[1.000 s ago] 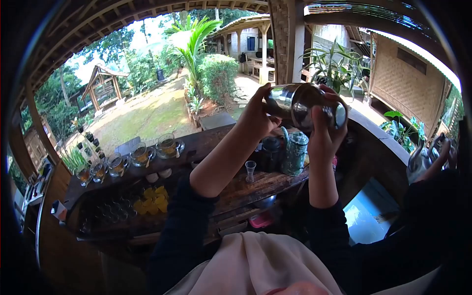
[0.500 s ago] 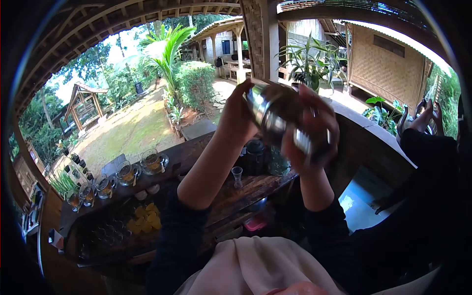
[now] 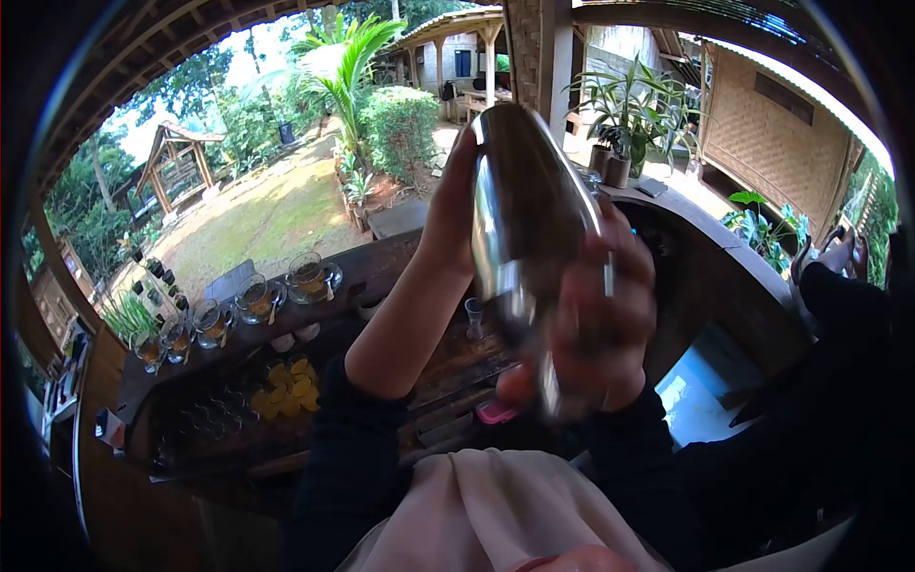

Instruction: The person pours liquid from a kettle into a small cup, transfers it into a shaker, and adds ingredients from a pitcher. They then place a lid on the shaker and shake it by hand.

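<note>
A shiny metal shaker (image 3: 529,205) is held up in front of me, its wide end up and tilted a little to the left. My left hand (image 3: 457,205) presses along its left side, the fingers mostly hidden behind it. Around its lower right part wraps my right hand (image 3: 605,319), blurred by motion. Below the shaker, a small clear glass (image 3: 474,317) stands on the dark wooden counter (image 3: 453,367).
Glass cups with saucers and spoons (image 3: 255,297) line the counter's far left edge. Yellow pieces (image 3: 286,388) and several glasses lie nearer. Potted plants (image 3: 634,119) stand on the ledge. A person in dark clothing (image 3: 839,324) is at the right.
The shaker has swung from a slanted, nearly sideways pose to a more upright one. My right hand has moved down with its lower end. The view has shifted slightly.
</note>
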{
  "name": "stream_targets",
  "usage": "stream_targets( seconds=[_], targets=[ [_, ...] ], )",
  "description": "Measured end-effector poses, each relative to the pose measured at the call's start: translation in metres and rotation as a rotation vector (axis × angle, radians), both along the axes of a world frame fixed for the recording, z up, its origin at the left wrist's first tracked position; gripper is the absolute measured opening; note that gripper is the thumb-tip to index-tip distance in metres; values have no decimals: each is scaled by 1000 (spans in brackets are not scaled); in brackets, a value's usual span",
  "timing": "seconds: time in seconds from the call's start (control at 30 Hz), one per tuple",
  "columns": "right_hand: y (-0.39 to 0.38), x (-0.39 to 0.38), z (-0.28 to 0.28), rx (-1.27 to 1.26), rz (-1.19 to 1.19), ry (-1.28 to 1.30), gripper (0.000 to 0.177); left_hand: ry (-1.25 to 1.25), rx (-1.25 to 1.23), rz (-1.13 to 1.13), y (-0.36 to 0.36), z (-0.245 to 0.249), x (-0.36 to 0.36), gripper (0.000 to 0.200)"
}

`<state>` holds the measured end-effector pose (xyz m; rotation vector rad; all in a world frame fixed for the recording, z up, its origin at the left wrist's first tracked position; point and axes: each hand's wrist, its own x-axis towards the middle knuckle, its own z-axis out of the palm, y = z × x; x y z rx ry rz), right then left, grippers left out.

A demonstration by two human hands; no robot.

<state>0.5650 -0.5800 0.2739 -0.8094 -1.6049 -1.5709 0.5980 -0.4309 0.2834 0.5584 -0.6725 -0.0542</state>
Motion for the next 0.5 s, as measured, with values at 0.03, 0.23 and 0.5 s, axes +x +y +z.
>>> stream_targets(
  seconds=[0.03, 0.23, 0.5],
  targets=[
    [12, -1, -3, 153, 34, -336, 34, -34, -9, 39, -3, 4, -15, 45],
    [43, 50, -8, 120, 74, 382, 42, 139, 115, 149, 39, -4, 32, 30],
    [42, -18, 1, -132, 77, 200, 41, -44, -55, -319, 75, -25, -20, 62]
  ],
)
